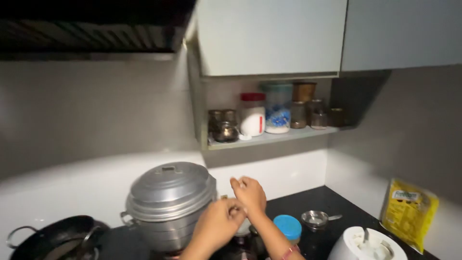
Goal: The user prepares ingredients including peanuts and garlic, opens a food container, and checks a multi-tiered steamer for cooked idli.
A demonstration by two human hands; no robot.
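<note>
A home kitchen: a lidded steel steamer pot (168, 204) and black wok (53, 238) on a stove, spice jars (276, 108) on a shelf (269, 138).

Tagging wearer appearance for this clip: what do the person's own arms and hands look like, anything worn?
Both hands bare, no gloves: left hand, right hand. Forearms bare, no sleeves in view. A pink-red bangle sits on the right wrist. No rings or watch that I can make out; the image is blurred.
</note>
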